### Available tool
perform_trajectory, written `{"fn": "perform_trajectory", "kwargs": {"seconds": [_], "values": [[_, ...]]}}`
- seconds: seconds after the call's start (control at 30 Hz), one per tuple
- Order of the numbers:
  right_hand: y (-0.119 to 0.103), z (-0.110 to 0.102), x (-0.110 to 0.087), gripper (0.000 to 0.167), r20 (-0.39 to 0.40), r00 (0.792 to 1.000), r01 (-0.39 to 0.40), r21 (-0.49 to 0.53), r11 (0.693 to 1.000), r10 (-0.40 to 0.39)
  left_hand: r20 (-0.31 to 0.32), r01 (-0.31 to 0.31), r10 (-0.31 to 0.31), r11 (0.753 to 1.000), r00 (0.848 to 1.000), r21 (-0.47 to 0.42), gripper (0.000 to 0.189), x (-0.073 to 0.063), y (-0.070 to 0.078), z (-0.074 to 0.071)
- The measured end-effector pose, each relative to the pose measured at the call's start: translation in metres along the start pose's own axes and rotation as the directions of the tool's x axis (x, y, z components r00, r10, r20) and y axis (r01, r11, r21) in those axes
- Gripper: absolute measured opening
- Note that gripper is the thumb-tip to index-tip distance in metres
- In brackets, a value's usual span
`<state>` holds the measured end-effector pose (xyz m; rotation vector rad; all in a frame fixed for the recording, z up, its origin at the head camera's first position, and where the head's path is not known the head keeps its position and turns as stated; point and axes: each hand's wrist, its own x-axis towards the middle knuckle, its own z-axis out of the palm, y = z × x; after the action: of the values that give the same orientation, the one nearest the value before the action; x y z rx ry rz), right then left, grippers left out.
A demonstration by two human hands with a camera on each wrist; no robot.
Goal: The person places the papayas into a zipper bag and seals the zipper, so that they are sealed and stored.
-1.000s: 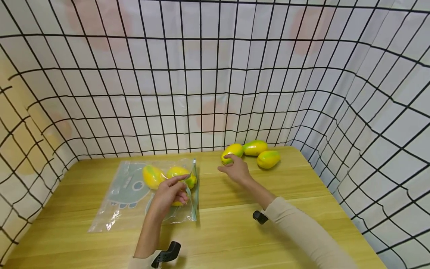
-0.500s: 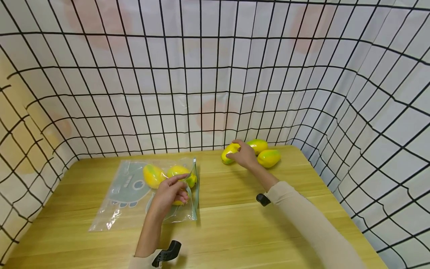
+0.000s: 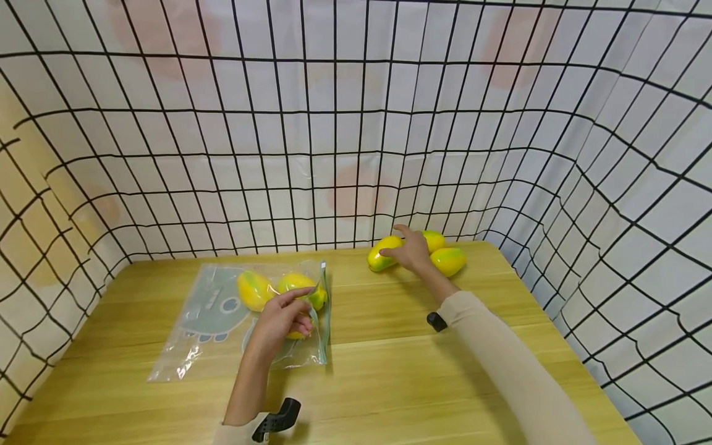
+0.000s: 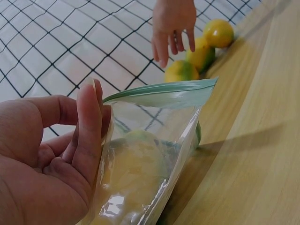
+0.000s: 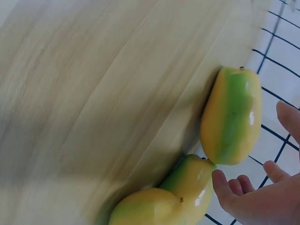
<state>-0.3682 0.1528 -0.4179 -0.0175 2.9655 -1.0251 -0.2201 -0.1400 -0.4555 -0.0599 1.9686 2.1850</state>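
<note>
A clear zip bag (image 3: 194,352) with a green zip edge and a printed cartoon lies on the table, several yellow-green mangoes (image 3: 254,292) inside. At its mouth, my left hand (image 3: 280,321) pinches the bag's film; the left wrist view shows the film (image 4: 154,122) raised beside the fingers. Three loose mangoes are grouped at the back right: a left one (image 3: 384,254), a rear one (image 3: 434,241) partly behind my right hand (image 3: 414,250), and a front one (image 3: 448,262). My right hand hovers over the group, its fingers spread and apart from the mango (image 5: 233,117) in the right wrist view.
A black wire grid (image 3: 345,133) backed by white sheeting stands along the back and sides of the wooden table (image 3: 378,383). Dark wrist cameras (image 3: 278,420) sit on both sleeves.
My right hand has moved back and to the right, from in front of the left loose mango to above the group. My left hand and the bag stay almost still.
</note>
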Motion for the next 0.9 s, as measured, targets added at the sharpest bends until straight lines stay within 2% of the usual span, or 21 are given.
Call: {"fn": "perform_trajectory", "kwargs": {"seconds": [0.4,0.9], "values": [[0.0,0.007,0.005,0.079,0.006,1.0,0.014,0.01,1.0,-0.014,-0.002,0.003,-0.003,1.0,1.0,0.002,0.042,-0.001,0.0,0.001],[0.004,0.016,0.009,0.073,0.024,1.0,-0.016,-0.03,0.999,0.017,-0.007,0.003,-0.003,1.0,1.0,-0.006,0.041,-0.001,0.0,0.001]]}}
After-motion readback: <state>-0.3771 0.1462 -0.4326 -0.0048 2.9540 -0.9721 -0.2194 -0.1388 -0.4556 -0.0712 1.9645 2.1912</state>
